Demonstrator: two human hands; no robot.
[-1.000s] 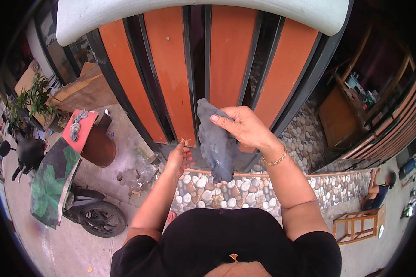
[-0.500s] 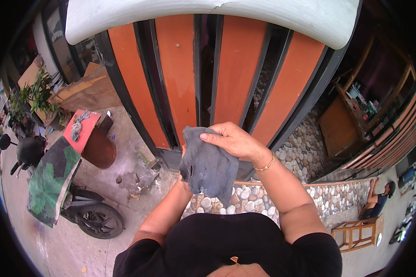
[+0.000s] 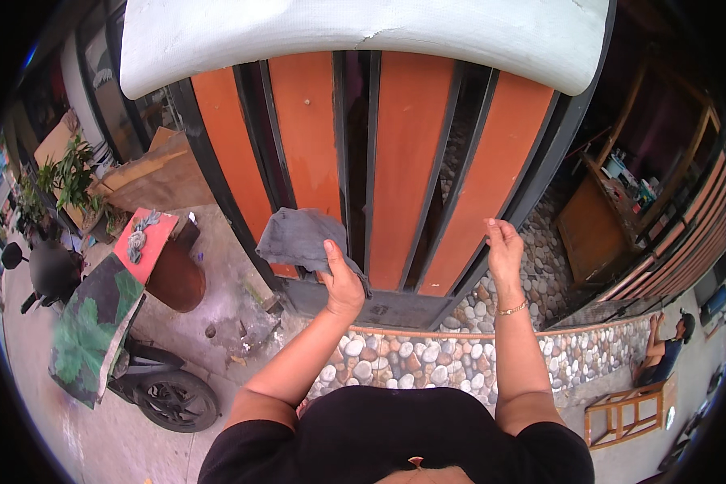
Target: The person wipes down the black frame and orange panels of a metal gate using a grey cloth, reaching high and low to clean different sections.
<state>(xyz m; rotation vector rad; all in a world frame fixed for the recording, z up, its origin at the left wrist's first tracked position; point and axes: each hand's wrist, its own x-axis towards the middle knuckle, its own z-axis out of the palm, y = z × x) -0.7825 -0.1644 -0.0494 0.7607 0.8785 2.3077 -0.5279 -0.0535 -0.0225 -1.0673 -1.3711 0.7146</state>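
My left hand (image 3: 344,284) is closed on a dark grey cloth (image 3: 302,236), thumb on top. The cloth is bunched and folded over, and its far part spreads leftward in front of an orange fence panel (image 3: 306,133). Apart from it, my right hand (image 3: 504,252) is raised before the rightmost orange panel, a bracelet (image 3: 511,308) at its wrist. Its fingers are curled and drawn together at the tips; whether something small is between them cannot be made out.
A white rounded cover (image 3: 363,36) tops the orange-and-black fence. Pebbled stone edging (image 3: 411,359) runs below it. At left stands a motorbike (image 3: 173,399) with a green-patterned cover (image 3: 93,339) over its seat. A wooden stool (image 3: 625,415) and a seated person (image 3: 661,351) are at right.
My right hand has let go of the cloth and moved right. My left hand has turned and come into view, carrying the cloth leftward. The head view has tilted slightly up.
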